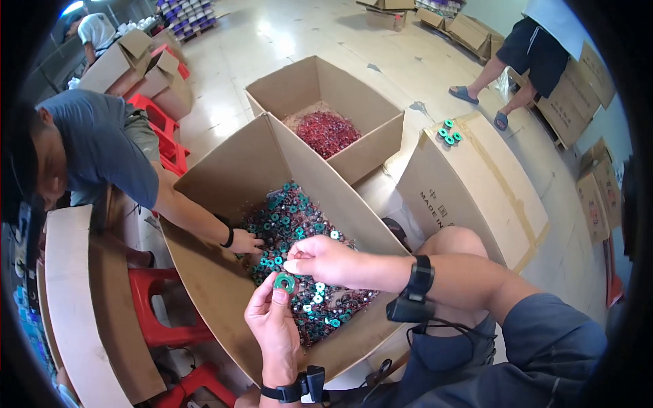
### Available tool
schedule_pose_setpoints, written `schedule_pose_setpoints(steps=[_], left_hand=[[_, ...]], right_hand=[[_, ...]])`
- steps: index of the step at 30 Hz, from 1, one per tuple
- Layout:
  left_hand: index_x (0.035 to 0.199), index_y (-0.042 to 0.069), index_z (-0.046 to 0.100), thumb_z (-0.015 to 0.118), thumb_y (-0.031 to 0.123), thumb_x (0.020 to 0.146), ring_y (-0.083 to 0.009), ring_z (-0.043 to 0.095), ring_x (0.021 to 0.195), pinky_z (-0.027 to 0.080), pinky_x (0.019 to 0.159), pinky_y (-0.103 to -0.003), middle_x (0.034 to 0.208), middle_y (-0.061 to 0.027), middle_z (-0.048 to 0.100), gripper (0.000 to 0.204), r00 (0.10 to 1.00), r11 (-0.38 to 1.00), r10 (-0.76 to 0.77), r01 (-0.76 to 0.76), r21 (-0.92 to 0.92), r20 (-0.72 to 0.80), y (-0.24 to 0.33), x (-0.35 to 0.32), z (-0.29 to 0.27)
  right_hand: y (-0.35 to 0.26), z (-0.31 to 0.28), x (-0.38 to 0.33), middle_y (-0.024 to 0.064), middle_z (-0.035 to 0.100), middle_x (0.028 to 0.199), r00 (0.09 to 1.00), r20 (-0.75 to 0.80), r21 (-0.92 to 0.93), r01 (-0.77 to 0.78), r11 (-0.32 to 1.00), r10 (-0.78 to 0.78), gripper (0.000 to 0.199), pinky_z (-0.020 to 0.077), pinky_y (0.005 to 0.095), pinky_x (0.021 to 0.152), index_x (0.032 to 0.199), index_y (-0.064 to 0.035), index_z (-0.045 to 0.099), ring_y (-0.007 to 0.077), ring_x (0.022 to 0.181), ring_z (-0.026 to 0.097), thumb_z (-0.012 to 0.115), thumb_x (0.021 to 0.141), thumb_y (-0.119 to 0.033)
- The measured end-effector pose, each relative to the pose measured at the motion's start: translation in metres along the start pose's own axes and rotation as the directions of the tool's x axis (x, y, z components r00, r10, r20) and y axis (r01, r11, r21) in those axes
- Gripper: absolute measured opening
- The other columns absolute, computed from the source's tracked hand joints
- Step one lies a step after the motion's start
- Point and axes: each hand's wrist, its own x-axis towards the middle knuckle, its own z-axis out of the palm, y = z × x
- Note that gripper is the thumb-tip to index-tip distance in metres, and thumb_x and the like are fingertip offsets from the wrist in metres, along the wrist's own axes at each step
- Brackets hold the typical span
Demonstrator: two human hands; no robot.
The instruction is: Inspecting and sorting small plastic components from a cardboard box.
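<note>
My left hand pinches a green ring-shaped part between thumb and fingers above a large cardboard box. My right hand hovers just above that ring, fingertips closed on a small pale piece I cannot make out. The box holds a heap of several green and dark ring parts. A co-worker's hand reaches into the same heap from the left.
A second open box behind holds red parts. A closed carton on the right carries a few green rings. Red stools stand at left. Another person stands at the back right.
</note>
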Motion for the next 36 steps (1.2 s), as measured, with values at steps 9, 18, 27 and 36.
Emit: schedule_pose_setpoints(steps=[9,18,27,36], left_hand=[[0.116,-0.006,0.058,0.064,0.002,0.087,-0.0187,0.063,0.090,0.053,0.084,-0.033,0.104,-0.0132,0.064,0.030,0.998,1.000,-0.019,0.019,0.004,-0.055,0.000,-0.003,-0.001],[0.115,-0.006,0.058,0.064,0.001,0.087,-0.0183,0.062,0.092,0.053,0.085,-0.032,0.105,-0.0132,0.064,0.030,1.000,1.000,-0.001,0.001,0.014,-0.023,0.001,-0.002,0.001],[0.115,-0.006,0.059,0.065,0.002,0.087,-0.0188,0.063,0.093,0.053,0.084,-0.031,0.105,-0.0128,0.064,0.030,0.999,1.000,-0.014,0.013,-0.011,-0.051,0.006,0.000,-0.001],[0.115,-0.005,0.058,0.063,0.004,0.088,-0.0192,0.063,0.092,0.054,0.083,-0.032,0.104,-0.0129,0.064,0.029,0.996,0.997,-0.075,0.075,0.011,-0.043,0.010,0.000,-0.007]], right_hand=[[0.001,0.011,-0.005,-0.0013,0.056,0.071,0.959,-0.111,-0.324,0.212,0.922,-0.259,0.016,0.0441,0.0284,0.054,0.086,-0.0009,0.055,0.0080,0.062,0.054,0.056,0.093,-0.016],[-0.004,0.013,-0.012,-0.0022,0.056,0.077,0.986,-0.066,-0.084,0.150,0.985,-0.156,0.017,0.0401,0.0229,0.054,0.087,-0.0032,0.056,0.0025,0.066,0.048,0.055,0.095,-0.018],[0.005,0.012,-0.010,0.0033,0.058,0.071,0.848,-0.004,-0.542,0.443,0.714,-0.529,0.013,0.0436,0.0277,0.056,0.088,-0.0020,0.055,0.0104,0.065,0.053,0.060,0.090,-0.014],[0.004,0.013,-0.011,0.0135,0.061,0.076,0.688,0.164,-0.728,0.568,0.384,-0.707,0.011,0.0470,0.0389,0.060,0.085,-0.0019,0.056,0.0289,0.068,0.061,0.061,0.086,-0.012]])
